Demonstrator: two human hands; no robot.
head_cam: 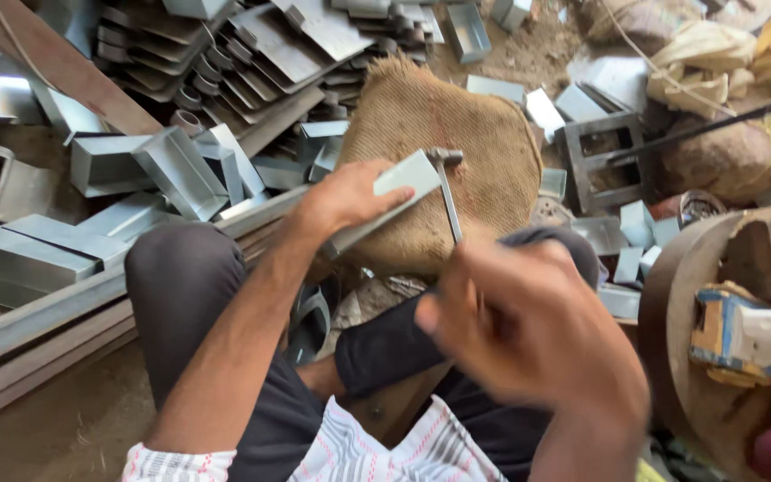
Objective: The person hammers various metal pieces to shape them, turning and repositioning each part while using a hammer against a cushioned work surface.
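The blurred right hand [528, 335] gripped a hammer [447, 192], head above the sheet [385, 207] clasped in left fingers [384, 203].

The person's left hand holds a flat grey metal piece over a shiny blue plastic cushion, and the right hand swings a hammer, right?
Not blue plastic: the head view shows a brown burlap cushion. The left hand holds the flat grey metal piece over it, and the blurred right hand swings the hammer.

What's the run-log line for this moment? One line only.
left hand: holds folded metal piece | right hand: blurred, grips hammer | beneath: burlap pad
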